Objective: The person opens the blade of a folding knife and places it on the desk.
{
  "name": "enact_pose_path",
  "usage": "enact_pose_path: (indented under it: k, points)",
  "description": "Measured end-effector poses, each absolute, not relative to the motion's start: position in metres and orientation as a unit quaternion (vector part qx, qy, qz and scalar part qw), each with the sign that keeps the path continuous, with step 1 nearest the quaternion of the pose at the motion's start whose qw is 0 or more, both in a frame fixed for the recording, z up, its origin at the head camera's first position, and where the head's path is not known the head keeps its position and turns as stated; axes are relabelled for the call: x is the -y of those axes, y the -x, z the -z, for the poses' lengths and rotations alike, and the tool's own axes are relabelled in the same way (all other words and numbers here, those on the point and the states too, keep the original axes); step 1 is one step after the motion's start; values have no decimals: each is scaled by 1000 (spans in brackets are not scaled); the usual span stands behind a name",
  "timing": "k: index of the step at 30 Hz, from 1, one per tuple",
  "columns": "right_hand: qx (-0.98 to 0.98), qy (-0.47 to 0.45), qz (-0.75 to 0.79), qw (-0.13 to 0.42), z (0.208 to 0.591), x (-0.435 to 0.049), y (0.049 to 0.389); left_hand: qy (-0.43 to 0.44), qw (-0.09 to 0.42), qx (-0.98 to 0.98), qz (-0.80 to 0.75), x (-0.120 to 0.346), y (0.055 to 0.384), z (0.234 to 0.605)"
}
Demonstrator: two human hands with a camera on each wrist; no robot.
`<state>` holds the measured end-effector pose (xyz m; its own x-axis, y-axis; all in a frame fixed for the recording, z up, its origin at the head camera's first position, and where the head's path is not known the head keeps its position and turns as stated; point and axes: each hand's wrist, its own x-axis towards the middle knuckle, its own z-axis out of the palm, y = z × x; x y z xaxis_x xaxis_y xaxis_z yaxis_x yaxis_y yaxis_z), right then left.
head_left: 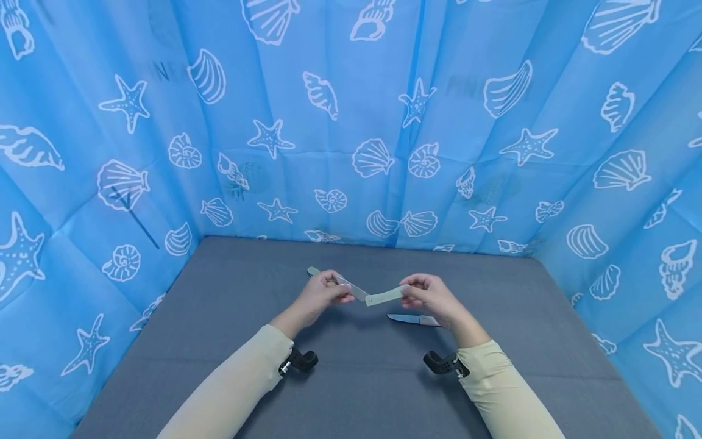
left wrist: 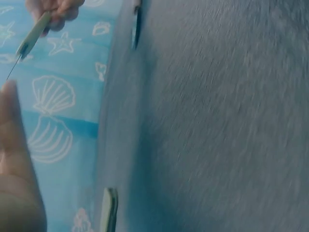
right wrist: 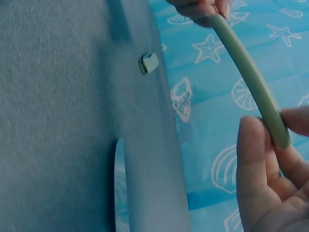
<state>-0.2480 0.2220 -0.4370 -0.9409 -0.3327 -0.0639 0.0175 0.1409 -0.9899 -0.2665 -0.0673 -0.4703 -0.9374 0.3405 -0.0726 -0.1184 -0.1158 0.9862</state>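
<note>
In the head view, a folding knife with a pale green handle (head_left: 384, 297) is held partly unfolded above the table. My left hand (head_left: 326, 289) pinches its blade (head_left: 356, 291), while the right hand (head_left: 432, 299) grips the end of the handle between thumb and fingers. Below the right hand, a second knife (head_left: 404, 318) lies with its blade out, and its pale handle is partly hidden by that hand. Behind the left hand lies another green-handled piece (head_left: 312, 271), mostly covered in this view; the right wrist view shows its end (right wrist: 150, 63), looking folded.
A grey cloth-covered table (head_left: 351, 396) spreads under both arms. Around its back and sides hangs a blue curtain (head_left: 340, 134) with white shell and starfish prints. Black wrist mounts (head_left: 303, 360) stick out from the sleeves.
</note>
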Motion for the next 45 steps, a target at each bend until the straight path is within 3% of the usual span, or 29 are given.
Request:
enact_pose_path:
  k: [7, 13, 22, 33, 37, 45]
  points:
    - [-771, 135, 588, 201, 433, -229, 251, -132, 247, -692, -666, 82, 267, 464]
    - [-773, 151, 575, 223, 431, -231, 254, -134, 271, -702, -645, 87, 265, 454]
    - [-772, 106, 610, 145, 434, -224, 255, -117, 228, -690, -677, 86, 273, 464]
    - [-728, 8, 682, 68, 436, -209, 256, -20, 156, -606, -780, 69, 273, 472]
    - [-715, -10, 697, 61, 440, -207, 256, 12, 148, -587, -796, 64, 271, 474]
    - [-710, 20, 697, 103, 445, -216, 261, 25, 146, -597, -789, 66, 270, 477]
